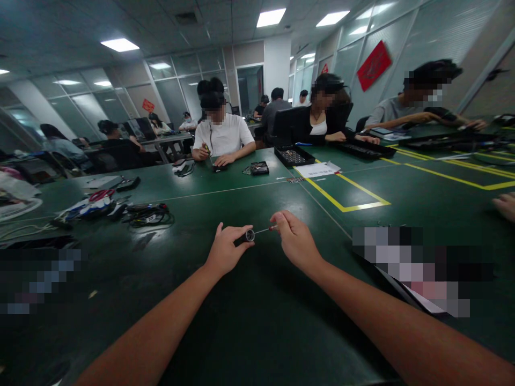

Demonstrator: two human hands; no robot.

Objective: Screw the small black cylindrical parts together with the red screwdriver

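Where a dark cylinder [250, 235] ends, a slim rod [262, 230] looks metallic.

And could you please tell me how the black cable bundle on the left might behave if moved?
The black cable bundle would probably sag, since its thin strands lie in loose curves. It seems unlikely to roll, as it lies spread out. Loops at its edge might snag.

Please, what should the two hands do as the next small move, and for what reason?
I would probably check that the thin tool really meets the black tube before applying force. The right hand points the tool's shaft at the tube's ringed end, which the left hand grips, but I cannot tell whether they touch.
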